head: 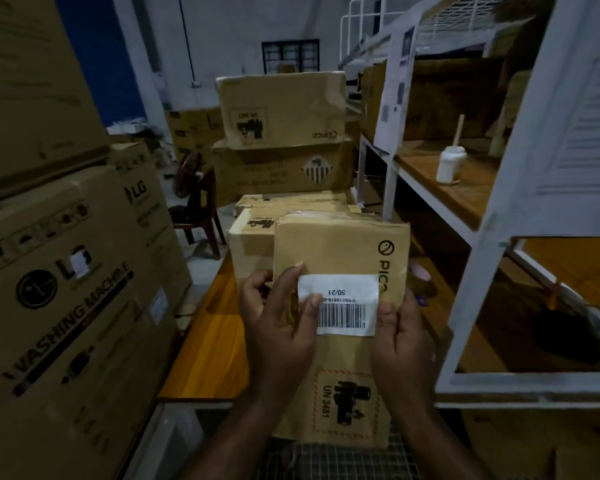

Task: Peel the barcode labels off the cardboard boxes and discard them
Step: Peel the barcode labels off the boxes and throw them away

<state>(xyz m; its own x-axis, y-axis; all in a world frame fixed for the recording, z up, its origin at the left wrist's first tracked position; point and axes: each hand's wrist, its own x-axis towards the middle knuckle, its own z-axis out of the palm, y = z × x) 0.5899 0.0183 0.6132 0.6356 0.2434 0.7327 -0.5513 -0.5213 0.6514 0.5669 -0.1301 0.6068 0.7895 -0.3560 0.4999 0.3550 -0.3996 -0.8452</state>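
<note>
A brown PICO cardboard box (340, 251) stands upright in front of me, its printed face toward the camera. A white barcode label (340, 303) lies across its middle, partly lifted from the cardboard. My left hand (278, 327) pinches the label's left edge, thumb on the front and fingers curled behind. My right hand (400, 337) pinches the label's right edge with the thumb on top. Behind this box lie more PICO boxes (250, 237), and two larger ones (281, 109) are stacked farther back.
Big LG washing machine cartons (66, 289) wall off the left. A wooden table top (212, 337) lies under the boxes. A white metal rack (482, 237) with wooden shelves stands at right, with a white bottle (449, 164) on it. A dark chair (201, 206) sits behind.
</note>
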